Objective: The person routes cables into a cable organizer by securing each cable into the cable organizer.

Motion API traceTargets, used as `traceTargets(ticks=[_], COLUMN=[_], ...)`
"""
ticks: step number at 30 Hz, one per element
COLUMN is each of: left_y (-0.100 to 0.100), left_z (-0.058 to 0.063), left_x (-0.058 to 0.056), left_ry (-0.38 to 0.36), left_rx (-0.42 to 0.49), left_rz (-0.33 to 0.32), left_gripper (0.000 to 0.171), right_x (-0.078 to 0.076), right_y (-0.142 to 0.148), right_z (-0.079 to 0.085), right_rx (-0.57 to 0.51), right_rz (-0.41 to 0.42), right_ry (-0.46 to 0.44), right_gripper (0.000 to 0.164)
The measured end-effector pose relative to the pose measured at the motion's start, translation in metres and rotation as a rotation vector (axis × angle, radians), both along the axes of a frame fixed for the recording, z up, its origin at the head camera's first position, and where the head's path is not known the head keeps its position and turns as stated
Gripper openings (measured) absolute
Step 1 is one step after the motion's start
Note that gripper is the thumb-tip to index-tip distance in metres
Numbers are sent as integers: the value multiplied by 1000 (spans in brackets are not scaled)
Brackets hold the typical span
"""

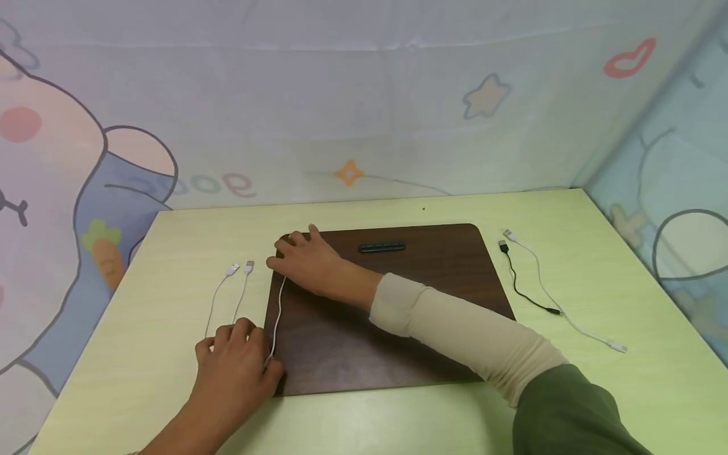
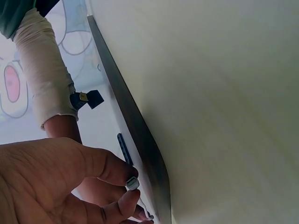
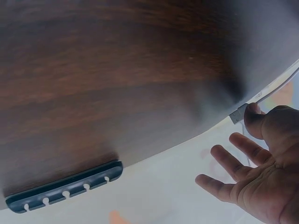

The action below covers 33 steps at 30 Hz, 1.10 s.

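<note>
A white USB cable (image 1: 278, 309) runs along the left side of the dark brown board (image 1: 364, 354), with a hand at each end. My left hand (image 1: 234, 363), by the board's near left corner, pinches a small metal-tipped plug (image 2: 132, 183) between thumb and finger. At the far left corner, my right hand (image 1: 309, 262) holds the cable's USB plug (image 3: 239, 113) at the thumb, its other fingers spread. A dark cable holder (image 1: 382, 246) with several slots lies at the board's far edge.
Left of the board, two white USB plugs (image 1: 249, 267) show, their cables running under my left hand. On the right lie a white cable (image 1: 540, 272) and a short black cable (image 1: 515, 281). A printed cloth wall (image 1: 398, 126) stands behind the pale table (image 1: 188, 253).
</note>
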<state>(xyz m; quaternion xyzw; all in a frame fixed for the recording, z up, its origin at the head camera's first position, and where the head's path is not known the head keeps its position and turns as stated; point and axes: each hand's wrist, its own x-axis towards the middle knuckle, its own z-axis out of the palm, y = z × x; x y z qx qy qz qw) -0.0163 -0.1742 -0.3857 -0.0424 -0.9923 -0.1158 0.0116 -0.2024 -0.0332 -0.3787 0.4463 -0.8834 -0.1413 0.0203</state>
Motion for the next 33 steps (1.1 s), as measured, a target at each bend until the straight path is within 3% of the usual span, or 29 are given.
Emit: traceTargets(ticks=[5,11,23,33], left_y=[5,14,30,45], left_z=[-1,1,2,7], left_x=[-1,-4,-12,-19], left_ry=[49,0,35,8], left_rx=[-25,-57,-117,-135], left_rz=[-31,-46,-87,-128], left_gripper=[20,18,16,16], right_x=[0,-2,-6,-10], right_y=[8,16,32,49], right_z=[0,1,1,1], right_rx=[-4,22,11,-11], right_rz=[3,-15,-44,-74], right_ry=[29,22,1,37], right_gripper=[49,51,52,48])
